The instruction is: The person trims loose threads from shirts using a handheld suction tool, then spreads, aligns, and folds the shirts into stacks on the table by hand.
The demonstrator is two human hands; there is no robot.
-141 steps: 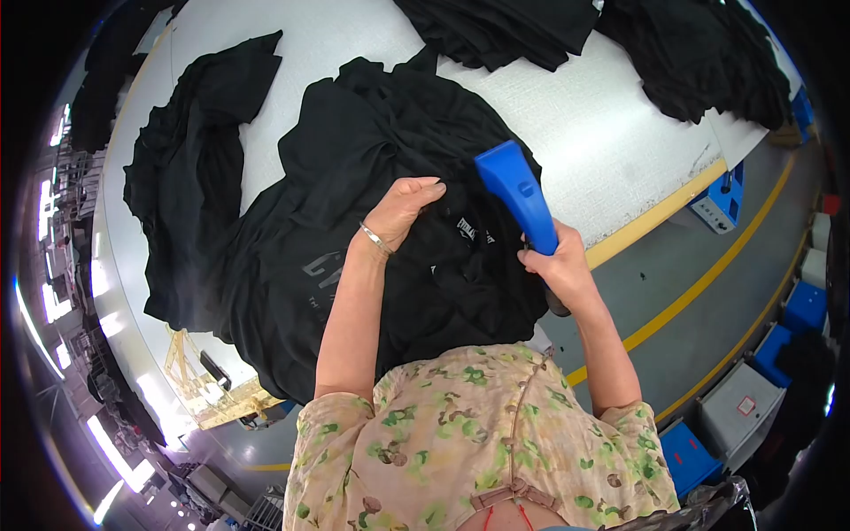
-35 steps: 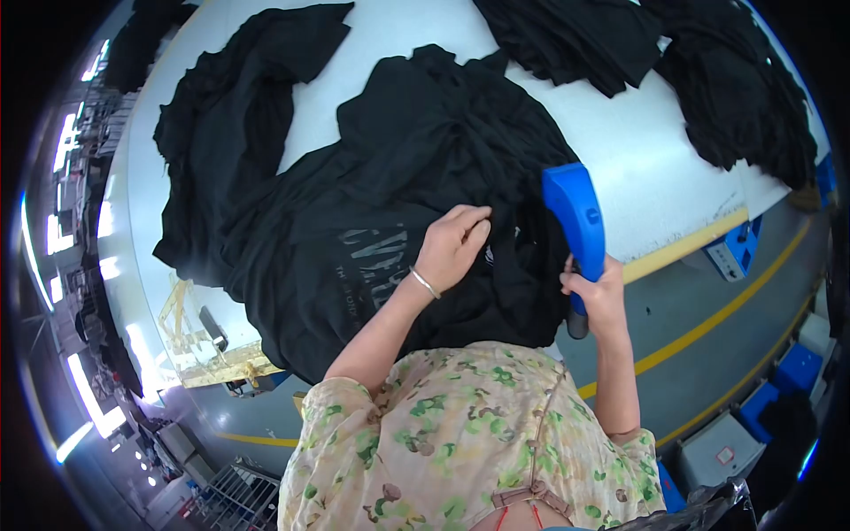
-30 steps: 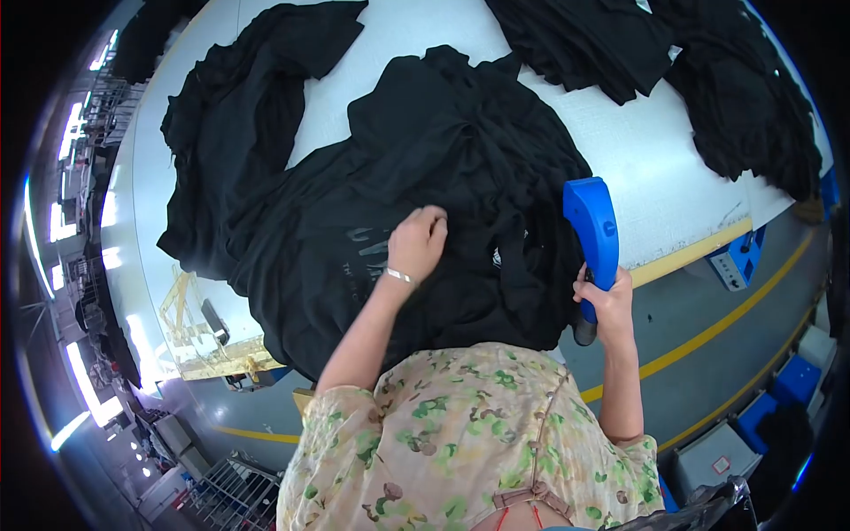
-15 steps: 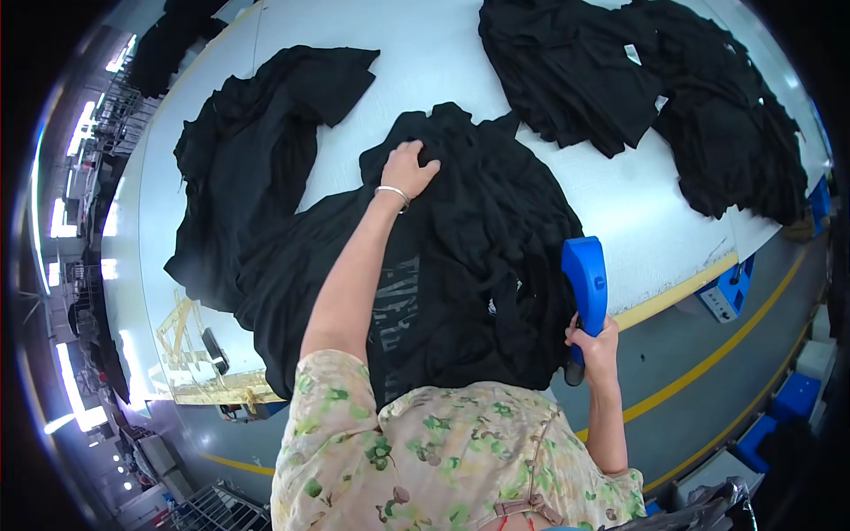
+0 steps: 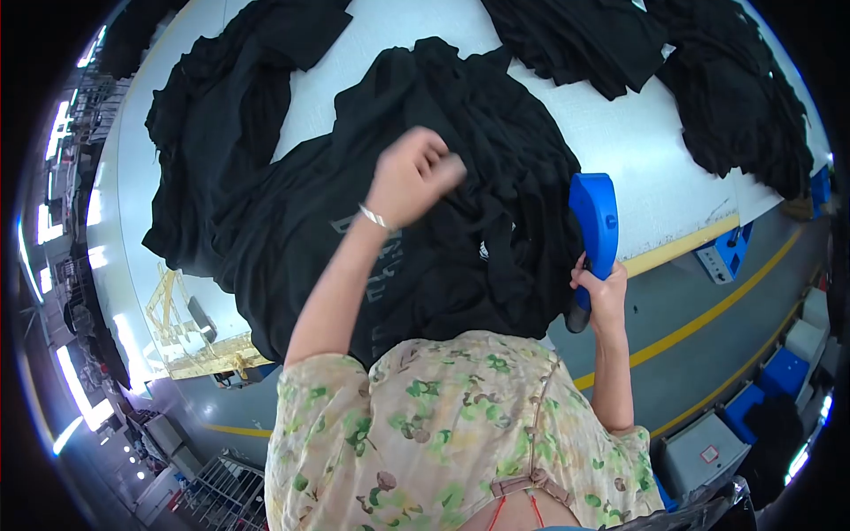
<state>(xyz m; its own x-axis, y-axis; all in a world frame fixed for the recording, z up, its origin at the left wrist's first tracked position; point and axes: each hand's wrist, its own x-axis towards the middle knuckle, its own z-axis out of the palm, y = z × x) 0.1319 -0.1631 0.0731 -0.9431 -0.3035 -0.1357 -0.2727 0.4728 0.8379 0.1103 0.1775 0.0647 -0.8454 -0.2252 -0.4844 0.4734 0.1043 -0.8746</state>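
A black garment (image 5: pixel 496 115) with faded print lies bunched across the table in front of me. Over its middle is my left hand (image 5: pixel 414 177), wearing a silver bangle; the fingers look curled but are smeared by motion, and any cloth in them cannot be made out. At the garment's right side my right hand (image 5: pixel 602 288) is wrapped round the grip of a blue handheld device (image 5: pixel 595 217). The device stands roughly upright, its wide blue head above my fist and its dark lower end below.
More black garments lie on the white table (image 5: pixel 655 133), a dark one (image 5: pixel 235 97) at left and others (image 5: pixel 735 106) at right. A blue box with controls (image 5: pixel 726 254) hangs under the table's right edge. Blue and grey bins (image 5: pixel 784 372) stand beyond the yellow-lined floor.
My left hand has come off its spot near the garment's top and shifted toward me, fingers curling. The printed cloth has shifted. The right hand keeps its hold on the blue device; the view has tilted.
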